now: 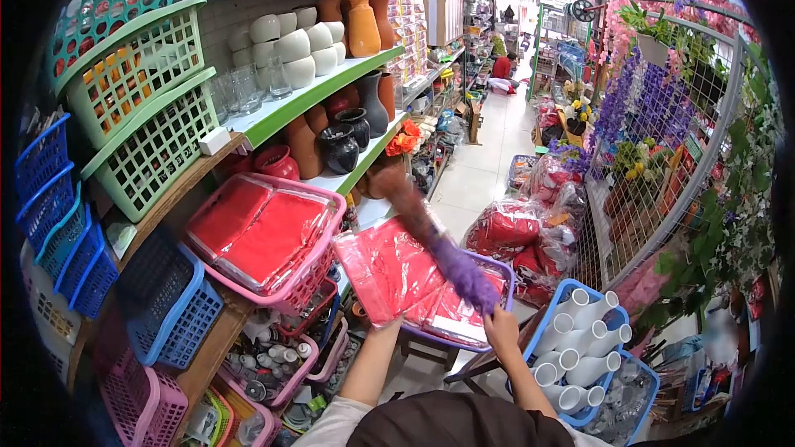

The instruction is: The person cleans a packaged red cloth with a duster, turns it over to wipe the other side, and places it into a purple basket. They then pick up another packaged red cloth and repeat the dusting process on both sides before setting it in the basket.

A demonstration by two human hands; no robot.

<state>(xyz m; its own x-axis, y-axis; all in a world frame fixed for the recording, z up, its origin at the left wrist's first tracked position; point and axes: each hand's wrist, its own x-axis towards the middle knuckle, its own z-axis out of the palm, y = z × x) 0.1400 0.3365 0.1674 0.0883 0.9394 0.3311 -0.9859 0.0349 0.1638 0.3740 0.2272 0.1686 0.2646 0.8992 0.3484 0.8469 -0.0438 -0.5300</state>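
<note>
My right hand (501, 333) is closed on the near end of a long fluffy duster (460, 269), purple near my hand and brownish toward its motion-blurred far end. The duster slants across several red items in clear plastic packets. With its fingers mostly hidden underneath, my left hand (387, 329) holds up red packets (385, 269) at their near edge. Below and to the right, more packets (464, 314) lie in a purple basket (511, 277).
A pink basket (319, 261) of red packets stands at left, beside shelves with white pots (298, 58) and dark vases (338, 149). Right of me, a blue basket (613, 314) holds white vases. Bagged red goods (505, 228) lie by the aisle; a person (502, 68) is farther down.
</note>
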